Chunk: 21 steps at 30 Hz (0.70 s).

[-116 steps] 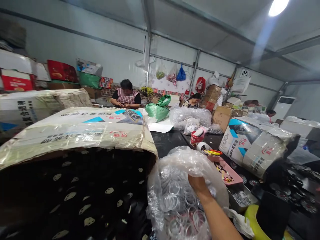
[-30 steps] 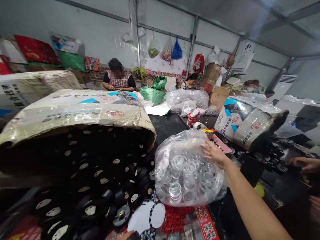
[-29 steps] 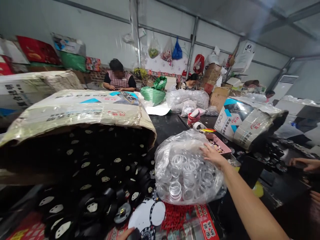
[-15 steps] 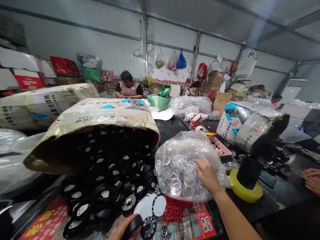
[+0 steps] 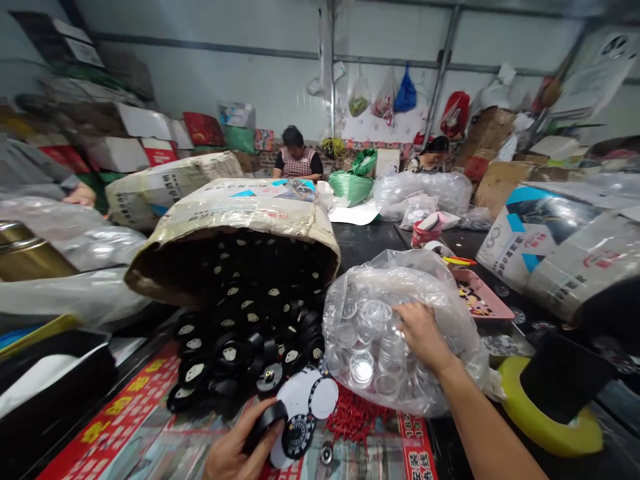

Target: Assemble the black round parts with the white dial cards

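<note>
My left hand (image 5: 245, 440) is closed around a black round casing (image 5: 273, 415), low in the view. Beside it lie a dial disc with white markings (image 5: 299, 433) and white discs (image 5: 324, 398). My right hand (image 5: 421, 333) reaches into an open clear plastic bag (image 5: 400, 273) of clear round plastic covers (image 5: 363, 369). Its fingers curl down onto a stack of covers and seem to pinch one; the fingertips are partly hidden. Many black casings (image 5: 230, 353) with pale patches spill from a box-like sack (image 5: 250, 210) on the left.
Red small pieces (image 5: 357, 412) lie in front of the bag. A small metal part (image 5: 326, 455) rests on the printed sheet. To the right are a pink tray (image 5: 483, 293) and a yellow tape roll (image 5: 550, 417). Two people (image 5: 299, 157) sit across the table.
The view has swung left, so most things sit further right. My left hand has risen a little with the black casing. My right hand remains at the clear covers in the bag.
</note>
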{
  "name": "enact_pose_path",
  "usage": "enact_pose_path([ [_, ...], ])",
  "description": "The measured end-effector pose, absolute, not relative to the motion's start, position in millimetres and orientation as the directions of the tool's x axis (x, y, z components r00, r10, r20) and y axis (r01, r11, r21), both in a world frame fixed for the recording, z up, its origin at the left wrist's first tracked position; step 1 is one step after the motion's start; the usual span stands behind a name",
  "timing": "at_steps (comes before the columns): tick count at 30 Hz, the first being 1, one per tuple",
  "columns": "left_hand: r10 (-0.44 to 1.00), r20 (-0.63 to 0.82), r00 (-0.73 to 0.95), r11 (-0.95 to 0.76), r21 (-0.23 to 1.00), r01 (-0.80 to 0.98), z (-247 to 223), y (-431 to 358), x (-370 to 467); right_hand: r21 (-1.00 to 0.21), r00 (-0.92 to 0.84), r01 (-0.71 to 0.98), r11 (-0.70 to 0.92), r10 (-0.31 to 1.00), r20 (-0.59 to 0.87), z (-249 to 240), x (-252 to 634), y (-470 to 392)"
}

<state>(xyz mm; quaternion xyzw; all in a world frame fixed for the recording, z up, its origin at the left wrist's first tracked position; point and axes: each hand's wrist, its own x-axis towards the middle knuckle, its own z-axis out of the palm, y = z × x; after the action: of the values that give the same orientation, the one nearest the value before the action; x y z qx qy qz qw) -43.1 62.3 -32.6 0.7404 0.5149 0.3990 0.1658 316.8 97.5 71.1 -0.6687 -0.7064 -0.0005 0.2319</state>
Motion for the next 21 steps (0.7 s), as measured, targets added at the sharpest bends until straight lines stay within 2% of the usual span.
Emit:
enact_pose_path([
  [4, 0.906, 0.400, 0.137, -0.379, 0.625, 0.682, -26.1, 61.1, -39.7, -0.441, 0.046, 0.886, 0.142, 0.920, 0.389, 88.6, 321.8, 97.2],
  [8, 0.919, 0.381, 0.104, -0.341, 0.633, 0.695, -26.3, 60.1, -34.0, -0.652, 0.020, 0.696, 0.301, 0.900, 0.436, 121.0, 318.5, 73.5],
  [12, 0.916, 0.390, 0.094, -0.346, 0.649, 0.677, -29.0, 57.4, -29.2, -0.674, -0.135, 0.639, 0.371, 0.916, 0.377, 134.4, 317.2, 21.5],
  [15, 0.921, 0.381, 0.083, -0.335, 0.664, 0.669, -30.5, 55.4, -27.8, -0.783, -0.145, 0.551, 0.289, 0.957, 0.251, 103.9, 319.8, -21.6],
  [18, 0.920, 0.382, 0.089, -0.345, 0.682, 0.645, -28.6, 54.8, -27.8, -0.914, -0.115, 0.404, 0.045, 0.993, -0.002, 53.8, 311.6, -48.6],
  [21, 0.933, 0.356, 0.048, -0.309, 0.728, 0.612, -19.4, 54.0, -26.1, -0.897, 0.027, 0.442, -0.012, 1.000, -0.001, 29.0, 290.4, -53.3],
])
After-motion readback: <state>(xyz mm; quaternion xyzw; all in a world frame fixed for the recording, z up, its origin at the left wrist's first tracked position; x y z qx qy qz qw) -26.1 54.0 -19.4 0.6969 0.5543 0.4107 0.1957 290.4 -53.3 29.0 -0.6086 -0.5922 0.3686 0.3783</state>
